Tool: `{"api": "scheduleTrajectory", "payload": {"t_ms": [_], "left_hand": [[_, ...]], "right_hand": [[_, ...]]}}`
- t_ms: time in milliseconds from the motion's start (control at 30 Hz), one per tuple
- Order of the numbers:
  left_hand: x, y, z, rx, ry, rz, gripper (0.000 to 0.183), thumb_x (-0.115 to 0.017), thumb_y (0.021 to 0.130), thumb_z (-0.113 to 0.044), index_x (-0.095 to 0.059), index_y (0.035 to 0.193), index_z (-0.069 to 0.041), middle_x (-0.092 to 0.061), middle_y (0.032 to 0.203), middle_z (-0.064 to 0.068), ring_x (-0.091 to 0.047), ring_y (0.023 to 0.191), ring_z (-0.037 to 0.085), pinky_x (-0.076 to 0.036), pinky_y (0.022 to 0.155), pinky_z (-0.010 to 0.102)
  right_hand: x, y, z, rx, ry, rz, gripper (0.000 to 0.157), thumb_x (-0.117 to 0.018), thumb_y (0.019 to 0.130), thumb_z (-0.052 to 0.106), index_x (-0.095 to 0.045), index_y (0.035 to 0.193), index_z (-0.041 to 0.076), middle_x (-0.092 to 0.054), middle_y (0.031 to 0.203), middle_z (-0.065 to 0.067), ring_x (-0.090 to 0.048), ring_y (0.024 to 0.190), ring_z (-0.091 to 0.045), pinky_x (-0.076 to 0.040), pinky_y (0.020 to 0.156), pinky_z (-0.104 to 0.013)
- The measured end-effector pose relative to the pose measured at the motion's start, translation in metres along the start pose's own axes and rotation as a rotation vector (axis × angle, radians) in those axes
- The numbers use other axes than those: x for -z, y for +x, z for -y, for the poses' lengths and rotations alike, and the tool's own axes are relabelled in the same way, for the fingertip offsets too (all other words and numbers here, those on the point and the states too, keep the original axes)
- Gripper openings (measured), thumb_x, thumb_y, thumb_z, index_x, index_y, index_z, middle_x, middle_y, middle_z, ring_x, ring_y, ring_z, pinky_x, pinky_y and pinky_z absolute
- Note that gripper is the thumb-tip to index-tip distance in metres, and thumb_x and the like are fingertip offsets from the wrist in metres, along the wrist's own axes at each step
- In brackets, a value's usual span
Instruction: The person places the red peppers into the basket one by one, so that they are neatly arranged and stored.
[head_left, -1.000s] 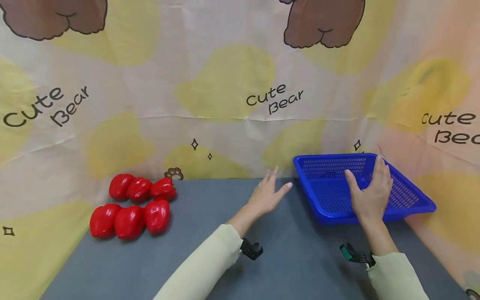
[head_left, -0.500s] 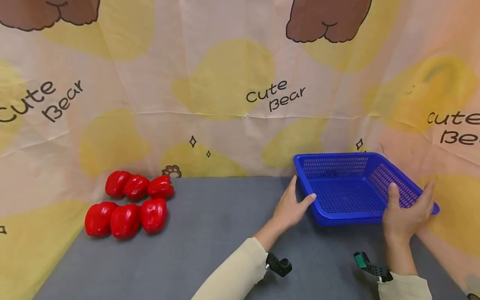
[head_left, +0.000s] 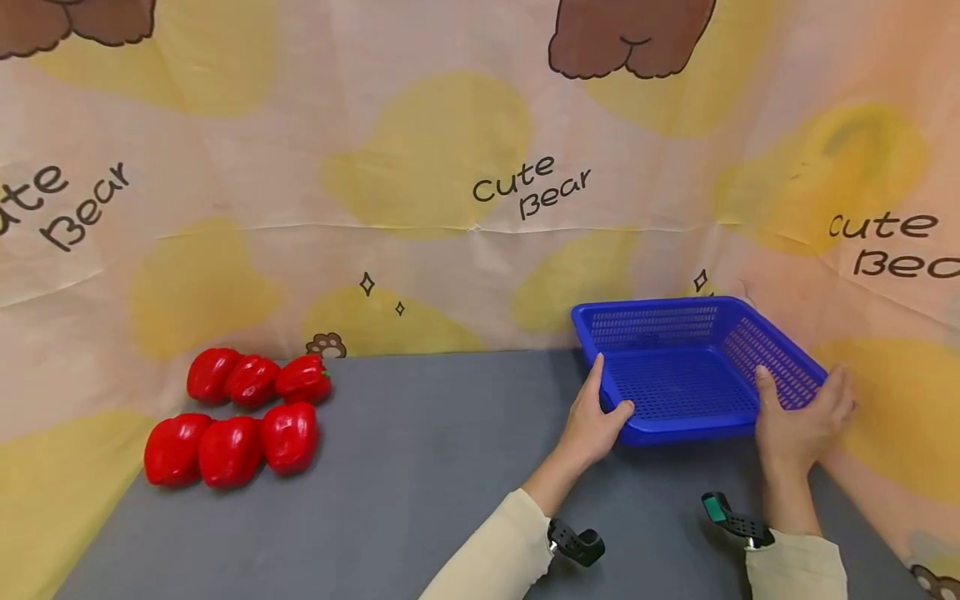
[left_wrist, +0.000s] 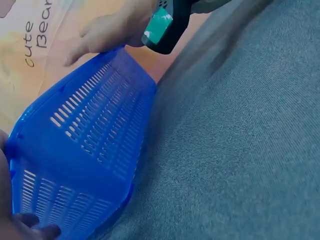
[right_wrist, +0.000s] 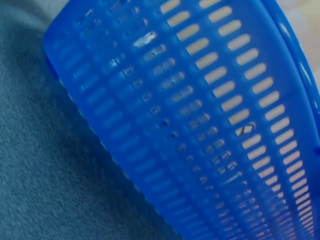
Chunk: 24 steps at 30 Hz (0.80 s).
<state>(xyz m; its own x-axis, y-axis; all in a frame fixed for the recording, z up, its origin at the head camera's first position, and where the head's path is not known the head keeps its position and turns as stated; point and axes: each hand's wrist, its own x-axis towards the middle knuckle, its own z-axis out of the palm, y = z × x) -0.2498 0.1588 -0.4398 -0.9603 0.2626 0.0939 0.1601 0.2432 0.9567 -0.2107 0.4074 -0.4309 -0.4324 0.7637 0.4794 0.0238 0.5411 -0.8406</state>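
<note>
A blue plastic basket (head_left: 675,429) with slotted walls stands at the right of the grey table, against the back cloth. My left hand (head_left: 588,425) holds its left side, thumb over the rim and fingers along the outer wall. In the left wrist view, fingertips (left_wrist: 42,227) show low against the slotted wall. At the near right corner my right hand (head_left: 798,425) grips the basket, thumb on the inner side and fingers outside. Only the basket's slotted wall (right_wrist: 190,115) and the table appear in the right wrist view; the right hand is out of that frame.
Several shiny red bell peppers (head_left: 231,452) lie in two rows at the left of the table (head_left: 420,467). A printed cloth (head_left: 420,167) hangs behind the table and along its right side, close to the basket.
Both hands have moved right to the basket; the right hand passed from above it to its near right corner. The basket stays about where it was. The head view has shifted slightly.
</note>
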Motion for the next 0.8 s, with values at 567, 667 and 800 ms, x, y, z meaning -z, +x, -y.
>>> {"api": "scheduleTrajectory", "payload": {"t_ms": [567,667,800], "left_hand": [[0.015,-0.004,0.005,-0.036,-0.032,-0.091,0.088,-0.066,0.082,-0.023,-0.026,0.161,-0.025,-0.053,0.151,0.001,-0.057,0.127,0.008,-0.05,0.107,0.03],[0.02,-0.006,0.007,-0.041,-0.037,-0.103,0.087,-0.065,0.082,-0.022,-0.027,0.16,-0.023,-0.051,0.153,0.0,-0.056,0.129,0.008,-0.049,0.108,0.031],[0.027,-0.009,0.008,-0.036,-0.027,-0.112,0.087,-0.065,0.082,-0.022,-0.027,0.16,-0.023,-0.05,0.154,0.0,-0.054,0.133,0.01,-0.049,0.109,0.034]], "right_hand": [[0.017,0.006,0.003,-0.283,-0.083,0.204,0.082,-0.056,0.095,0.04,-0.018,0.163,0.013,0.002,0.171,-0.017,0.001,0.159,-0.037,-0.002,0.13,-0.054],[0.014,0.008,0.003,-0.285,-0.1,0.228,0.081,-0.056,0.096,0.041,-0.02,0.162,0.012,-0.003,0.17,-0.018,-0.005,0.157,-0.039,-0.006,0.13,-0.055],[0.012,0.009,0.002,-0.261,-0.133,0.262,0.079,-0.057,0.096,0.041,-0.024,0.161,0.009,-0.009,0.167,-0.023,-0.011,0.154,-0.043,-0.011,0.128,-0.058]]}}
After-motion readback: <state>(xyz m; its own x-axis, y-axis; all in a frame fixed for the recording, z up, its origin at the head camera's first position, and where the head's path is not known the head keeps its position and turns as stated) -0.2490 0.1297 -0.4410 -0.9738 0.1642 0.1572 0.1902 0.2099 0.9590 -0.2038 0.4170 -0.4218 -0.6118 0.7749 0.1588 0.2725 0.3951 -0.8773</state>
